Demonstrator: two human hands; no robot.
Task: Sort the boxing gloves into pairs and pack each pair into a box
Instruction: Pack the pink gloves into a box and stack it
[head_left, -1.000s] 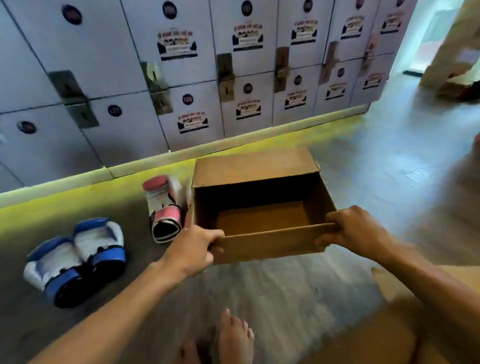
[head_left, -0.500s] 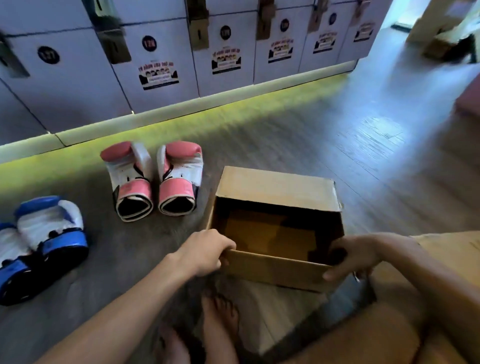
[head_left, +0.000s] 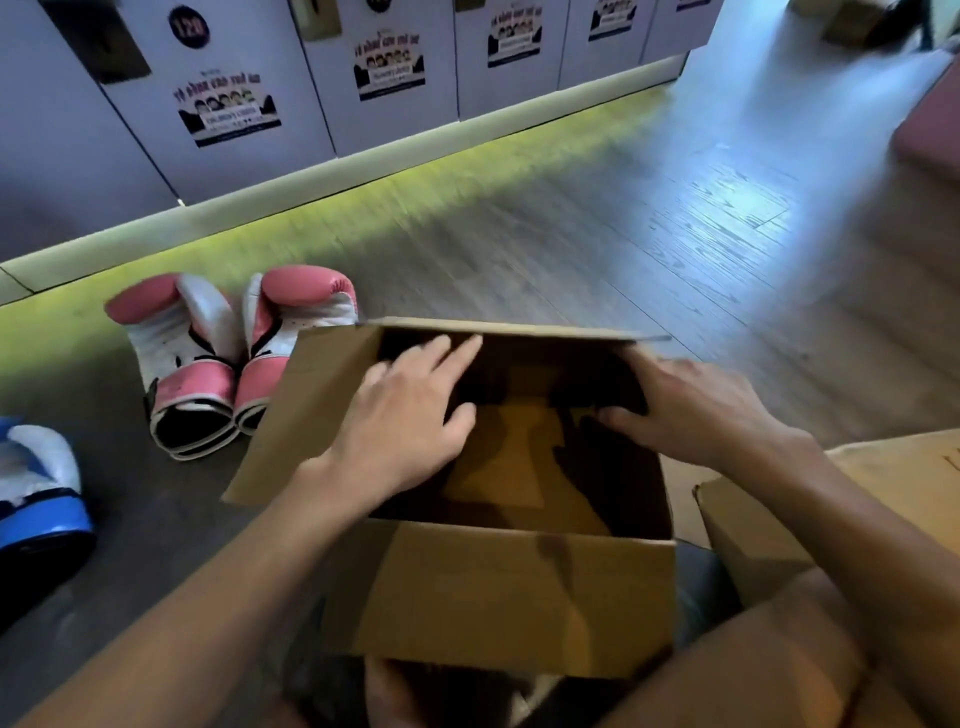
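An open cardboard box (head_left: 498, 597) stands on the floor right in front of me, with nothing inside it. My left hand (head_left: 410, 415) reaches into it with straight fingers against the left flap. My right hand (head_left: 691, 410) is inside at the right wall, fingers spread, pressing the cardboard. A pair of pink-and-white boxing gloves (head_left: 208, 358) lies side by side just left of the box, cuffs toward me. A blue-and-white glove (head_left: 36, 493) lies at the left edge of the view, partly cut off.
Another cardboard box (head_left: 779, 519) sits at the right, beside my knee. A wall of grey lockers (head_left: 234, 104) runs along the back with a lit yellow-green strip at its base. Wood floor (head_left: 649, 234) stretches to the right; a pink seat edge (head_left: 930, 130) shows far right.
The box has come closer to me. Both hands have left its near rim and moved inside, pressing the side flaps outward.
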